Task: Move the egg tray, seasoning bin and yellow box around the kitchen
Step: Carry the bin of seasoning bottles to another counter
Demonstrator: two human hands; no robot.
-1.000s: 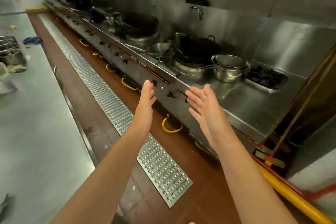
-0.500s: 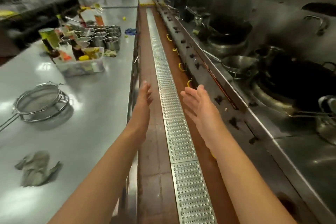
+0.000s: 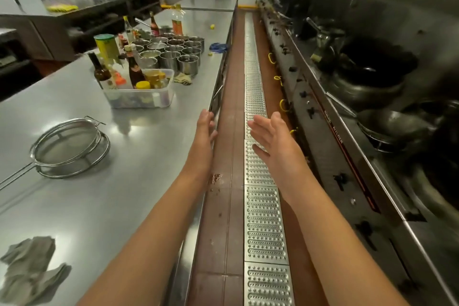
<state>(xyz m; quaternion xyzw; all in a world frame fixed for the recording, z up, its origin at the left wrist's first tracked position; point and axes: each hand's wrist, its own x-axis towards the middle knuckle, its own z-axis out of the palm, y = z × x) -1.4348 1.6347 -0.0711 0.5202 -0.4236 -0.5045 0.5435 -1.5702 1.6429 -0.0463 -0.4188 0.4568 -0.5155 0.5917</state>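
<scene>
Head view: left hand [image 3: 202,138] and right hand [image 3: 272,139] both flat-fingered, holding nothing, out over floor drain grate [image 3: 258,156]. Seasoning bin [image 3: 140,93] on bench [image 3: 119,181], ahead-left of left hand. Judged step: reach bin; best gripped by both ends, kept level so bottles stay upright.

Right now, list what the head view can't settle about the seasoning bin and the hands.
- Seasoning bin: lower contents blurred behind its frosted wall, head view.
- Bottle labels: too small to read.
- Left hand: seen edge-on, its palm is hidden.
- Egg tray, yellow box: neither can be picked out.
</scene>
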